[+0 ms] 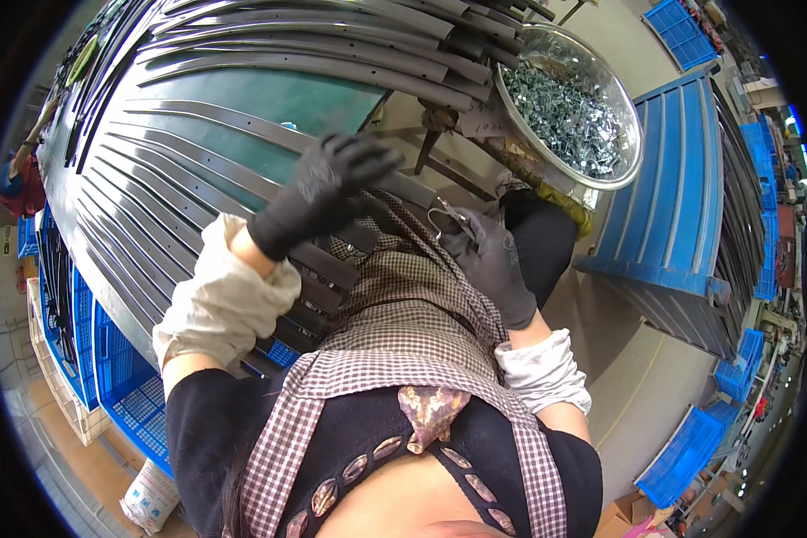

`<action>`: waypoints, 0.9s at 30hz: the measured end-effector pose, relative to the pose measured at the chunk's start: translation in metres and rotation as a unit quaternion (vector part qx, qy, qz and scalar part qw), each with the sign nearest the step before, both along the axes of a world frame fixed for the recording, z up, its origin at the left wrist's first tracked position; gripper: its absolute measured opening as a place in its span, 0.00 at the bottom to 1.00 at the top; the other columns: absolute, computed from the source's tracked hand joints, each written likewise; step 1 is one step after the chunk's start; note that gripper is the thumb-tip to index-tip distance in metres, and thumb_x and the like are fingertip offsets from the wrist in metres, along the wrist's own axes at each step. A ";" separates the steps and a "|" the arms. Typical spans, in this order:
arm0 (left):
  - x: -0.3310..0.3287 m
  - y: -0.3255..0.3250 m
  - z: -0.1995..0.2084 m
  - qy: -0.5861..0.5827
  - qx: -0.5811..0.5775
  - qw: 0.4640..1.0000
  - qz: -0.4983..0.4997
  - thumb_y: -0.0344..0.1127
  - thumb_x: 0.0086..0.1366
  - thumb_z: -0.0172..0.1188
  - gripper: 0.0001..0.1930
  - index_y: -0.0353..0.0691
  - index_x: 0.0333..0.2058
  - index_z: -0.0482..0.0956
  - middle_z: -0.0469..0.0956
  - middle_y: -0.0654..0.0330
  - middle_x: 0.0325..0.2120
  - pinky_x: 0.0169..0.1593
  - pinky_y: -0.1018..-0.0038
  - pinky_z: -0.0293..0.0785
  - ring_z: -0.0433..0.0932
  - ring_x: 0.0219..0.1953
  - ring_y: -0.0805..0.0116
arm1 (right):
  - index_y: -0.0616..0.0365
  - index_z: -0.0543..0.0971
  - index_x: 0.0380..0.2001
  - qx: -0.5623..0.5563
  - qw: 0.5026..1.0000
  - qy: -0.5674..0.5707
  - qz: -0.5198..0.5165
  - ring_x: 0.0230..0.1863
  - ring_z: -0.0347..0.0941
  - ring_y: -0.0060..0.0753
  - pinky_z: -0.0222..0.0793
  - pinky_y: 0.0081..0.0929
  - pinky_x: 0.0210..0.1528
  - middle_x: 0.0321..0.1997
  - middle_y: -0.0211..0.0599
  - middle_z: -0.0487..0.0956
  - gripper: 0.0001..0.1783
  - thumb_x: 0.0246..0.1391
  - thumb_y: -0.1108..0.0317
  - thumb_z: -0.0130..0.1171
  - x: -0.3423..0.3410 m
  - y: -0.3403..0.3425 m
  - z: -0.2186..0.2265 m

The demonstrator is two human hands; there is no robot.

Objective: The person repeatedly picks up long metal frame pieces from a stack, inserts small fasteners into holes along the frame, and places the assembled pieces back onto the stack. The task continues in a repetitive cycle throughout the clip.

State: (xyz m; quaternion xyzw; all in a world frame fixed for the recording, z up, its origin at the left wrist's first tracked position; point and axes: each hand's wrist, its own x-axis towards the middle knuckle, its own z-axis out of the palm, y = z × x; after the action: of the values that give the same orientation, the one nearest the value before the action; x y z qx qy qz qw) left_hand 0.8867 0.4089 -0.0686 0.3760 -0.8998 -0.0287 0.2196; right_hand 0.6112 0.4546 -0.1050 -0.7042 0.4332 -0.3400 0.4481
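My left hand (327,184), in a black glove, hovers over the strips at the table's near right edge. Its fingers are stretched out and slightly blurred, with no held thing visible. Long dark strips (215,161) with small holes lie side by side beneath and beyond it. In front of my checked apron, my right hand (493,264), in a dark grey glove, is closed around a small shiny metal piece (446,215) with a curved, hook-like outline. Its exact kind is unclear. The end of one dark strip (410,190) reaches between the two hands.
A round metal bowl (632,170) full of small shiny metal pieces stands at the far right. Beside it is a large blue metal bin (659,206) with dark strips. More strips are stacked on the green tabletop (287,100). Blue crates (121,359) stand left; another person works far left.
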 end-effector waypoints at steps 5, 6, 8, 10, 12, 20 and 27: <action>0.019 -0.018 -0.020 0.013 0.166 0.986 0.005 0.43 0.51 0.71 0.26 0.46 0.51 0.81 0.82 0.59 0.43 0.58 0.60 0.64 0.77 0.49 0.57 | 0.62 0.77 0.50 -0.166 0.978 0.121 0.020 0.39 0.81 0.48 0.76 0.37 0.39 0.40 0.52 0.82 0.17 0.59 0.66 0.62 -0.001 -0.024 -0.020; 0.019 -0.019 -0.021 0.014 0.169 0.986 0.000 0.42 0.52 0.71 0.24 0.46 0.50 0.81 0.82 0.59 0.43 0.58 0.60 0.64 0.77 0.49 0.57 | 0.61 0.77 0.50 -0.191 0.973 0.122 0.038 0.39 0.81 0.50 0.76 0.38 0.39 0.40 0.52 0.82 0.17 0.59 0.65 0.62 0.000 -0.030 -0.023; 0.019 -0.021 -0.024 0.013 0.176 0.984 -0.005 0.40 0.52 0.71 0.23 0.46 0.48 0.82 0.82 0.59 0.42 0.58 0.61 0.64 0.77 0.49 0.57 | 0.60 0.78 0.48 -0.148 0.984 0.083 0.059 0.37 0.81 0.49 0.76 0.39 0.37 0.38 0.50 0.82 0.17 0.59 0.64 0.63 0.003 -0.041 -0.031; 0.019 -0.024 -0.028 0.011 0.185 0.983 -0.004 0.39 0.51 0.71 0.23 0.46 0.48 0.83 0.82 0.60 0.42 0.58 0.61 0.64 0.77 0.48 0.57 | 0.59 0.78 0.46 -0.131 0.988 0.046 0.063 0.34 0.81 0.47 0.75 0.39 0.35 0.36 0.46 0.82 0.15 0.58 0.64 0.63 0.007 -0.050 -0.033; 0.020 -0.022 -0.029 0.023 0.179 0.984 0.005 0.38 0.51 0.71 0.22 0.46 0.47 0.83 0.82 0.60 0.42 0.57 0.60 0.65 0.78 0.48 0.57 | 0.59 0.78 0.44 -0.066 0.993 0.067 0.067 0.33 0.81 0.46 0.75 0.39 0.35 0.35 0.45 0.82 0.14 0.58 0.65 0.63 0.007 -0.054 -0.033; 0.015 -0.021 -0.027 0.063 0.132 0.989 0.026 0.36 0.48 0.72 0.20 0.45 0.43 0.84 0.79 0.60 0.40 0.53 0.59 0.71 0.75 0.45 0.54 | 0.59 0.77 0.36 -0.129 0.981 0.141 -0.008 0.33 0.79 0.49 0.75 0.39 0.36 0.32 0.45 0.81 0.07 0.61 0.67 0.56 -0.026 -0.032 -0.029; 0.016 -0.024 -0.030 0.031 0.119 0.992 0.021 0.39 0.44 0.75 0.26 0.46 0.46 0.84 0.79 0.58 0.38 0.49 0.61 0.74 0.75 0.44 0.55 | 0.61 0.77 0.34 -0.110 0.984 0.141 0.016 0.33 0.79 0.51 0.73 0.38 0.34 0.30 0.47 0.79 0.05 0.58 0.70 0.57 -0.027 -0.019 -0.020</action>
State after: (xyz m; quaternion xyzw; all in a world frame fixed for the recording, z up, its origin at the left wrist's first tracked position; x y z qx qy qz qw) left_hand 0.9031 0.3847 -0.0984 0.4176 -0.8743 -0.1426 0.2020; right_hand 0.5846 0.4360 -0.1247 -0.7972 0.4407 -0.2754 0.3074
